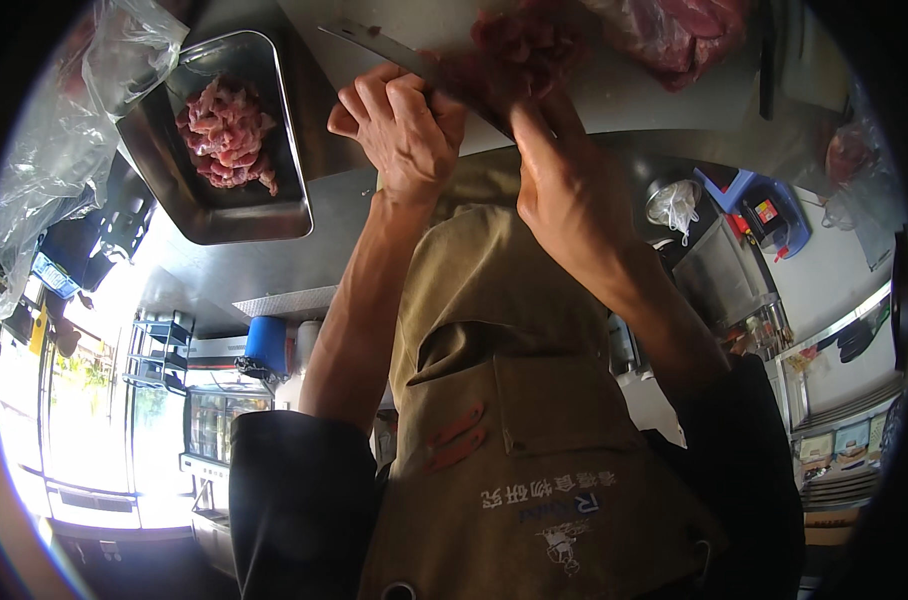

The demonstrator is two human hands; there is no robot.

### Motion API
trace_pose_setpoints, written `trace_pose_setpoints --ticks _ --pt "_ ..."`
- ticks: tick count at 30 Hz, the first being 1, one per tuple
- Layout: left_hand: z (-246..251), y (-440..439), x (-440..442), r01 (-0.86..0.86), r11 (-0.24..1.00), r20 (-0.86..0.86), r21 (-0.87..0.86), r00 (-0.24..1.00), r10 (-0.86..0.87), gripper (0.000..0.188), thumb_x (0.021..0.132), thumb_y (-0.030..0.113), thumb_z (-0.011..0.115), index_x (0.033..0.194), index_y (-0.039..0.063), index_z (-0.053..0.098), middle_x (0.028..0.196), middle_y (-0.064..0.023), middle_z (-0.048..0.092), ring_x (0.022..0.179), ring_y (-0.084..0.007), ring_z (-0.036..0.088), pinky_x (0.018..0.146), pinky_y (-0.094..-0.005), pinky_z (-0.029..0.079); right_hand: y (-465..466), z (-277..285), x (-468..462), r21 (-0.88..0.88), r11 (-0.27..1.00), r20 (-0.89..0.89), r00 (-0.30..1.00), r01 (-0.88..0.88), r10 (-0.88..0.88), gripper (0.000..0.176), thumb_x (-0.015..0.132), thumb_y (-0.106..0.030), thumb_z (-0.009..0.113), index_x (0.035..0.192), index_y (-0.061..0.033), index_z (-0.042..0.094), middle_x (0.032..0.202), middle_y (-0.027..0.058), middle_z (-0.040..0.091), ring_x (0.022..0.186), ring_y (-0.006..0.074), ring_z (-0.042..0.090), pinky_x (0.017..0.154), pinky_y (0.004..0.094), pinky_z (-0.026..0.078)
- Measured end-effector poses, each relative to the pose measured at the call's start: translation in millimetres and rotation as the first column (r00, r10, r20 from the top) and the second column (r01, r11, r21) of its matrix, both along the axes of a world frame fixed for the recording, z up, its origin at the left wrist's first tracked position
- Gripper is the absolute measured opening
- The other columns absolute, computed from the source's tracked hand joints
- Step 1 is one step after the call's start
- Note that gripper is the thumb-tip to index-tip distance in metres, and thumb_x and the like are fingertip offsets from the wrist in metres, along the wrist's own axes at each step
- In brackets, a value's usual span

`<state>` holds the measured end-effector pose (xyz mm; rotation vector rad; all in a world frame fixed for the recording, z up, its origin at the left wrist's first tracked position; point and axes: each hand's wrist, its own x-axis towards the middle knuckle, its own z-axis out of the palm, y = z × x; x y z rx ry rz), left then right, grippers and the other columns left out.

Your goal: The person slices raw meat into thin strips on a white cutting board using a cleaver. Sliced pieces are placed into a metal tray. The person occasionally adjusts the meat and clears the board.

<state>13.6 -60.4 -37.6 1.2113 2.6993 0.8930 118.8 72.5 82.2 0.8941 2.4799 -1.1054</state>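
Observation:
A knife [401, 56] with a long metal blade slants over the white cutting board [634, 112], and my right hand [566, 172] is closed around its handle end. My left hand [405, 124] is beside the blade with bent fingers. Its fingertips are out of sight, so whether it grips anything is unclear. Beyond the knife, a dark red heap of sliced raw meat [529, 49] lies on the board, partly in shadow. Larger pieces of raw meat [686, 34] in clear plastic are at the board's far right.
A steel tray [296, 180] holding cut raw meat [225, 131] stands left of the board. Clear plastic bags [131, 56] hang over its far corner. To the right are a dark narrow handle [767, 90], a steel bowl [653, 199] with a plastic bag, and a blue plastic container [795, 217].

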Motion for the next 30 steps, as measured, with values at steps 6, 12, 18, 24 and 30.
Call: trace_pose_setpoints --ticks 6,12,18,24,30 --pt "3 1 -1 0.008 1.000 0.049 0.013 0.999 -0.009 0.031 0.077 0.022 0.076 0.099 0.015 0.057 0.110 -0.0031 0.057 0.098 -0.0292 0.050 0.083 -0.0463 0.029 -15 -10 12 -0.066 0.996 0.044 0.998 0.052 -0.050 0.036 0.093 0.007 0.057 0.126 -0.0035 0.049 0.127 0.0222 0.057 0.091 0.0502 0.066 0.066 0.0557 0.055" --pt "1 3 -2 -0.007 0.999 0.033 0.045 0.999 0.006 0.026 0.079 0.022 0.077 0.099 0.017 0.061 0.109 -0.0006 0.060 0.096 -0.0263 0.052 0.083 -0.0441 0.030 13 -1 -6 0.058 0.981 -0.103 0.978 0.187 -0.180 0.015 0.095 0.003 0.064 0.107 0.0031 0.054 0.094 0.0244 0.061 0.084 0.0455 0.065 0.072 0.0485 0.054" --pt "1 -1 -4 0.003 0.998 0.037 0.064 0.999 -0.005 0.026 0.079 0.024 0.077 0.100 0.018 0.062 0.108 -0.0008 0.060 0.095 -0.0262 0.052 0.082 -0.0443 0.030 14 14 -1 -0.020 0.999 -0.254 0.966 0.050 -0.054 0.022 0.095 0.005 0.062 0.116 -0.0003 0.058 0.094 0.0181 0.056 0.077 0.0406 0.063 0.066 0.0481 0.050" --pt "1 -2 -2 -0.004 1.000 0.058 0.028 0.998 0.003 0.029 0.075 0.025 0.079 0.098 0.017 0.062 0.108 -0.0007 0.060 0.096 -0.0280 0.051 0.081 -0.0454 0.029 -13 -1 18 -0.039 0.997 0.087 0.994 0.072 -0.069 0.037 0.095 0.007 0.058 0.128 -0.0100 0.060 0.104 0.0187 0.057 0.085 0.0457 0.065 0.065 0.0516 0.052" --pt "-1 2 -2 -0.027 0.998 0.053 0.052 0.998 0.024 0.031 0.073 0.021 0.079 0.099 0.017 0.063 0.110 -0.0015 0.060 0.098 -0.0285 0.052 0.082 -0.0461 0.030 -15 -7 35 -0.112 0.989 0.071 0.993 0.099 -0.091 0.043 0.093 0.008 0.058 0.133 -0.0089 0.057 0.111 0.0204 0.058 0.094 0.0458 0.065 0.072 0.0520 0.054"
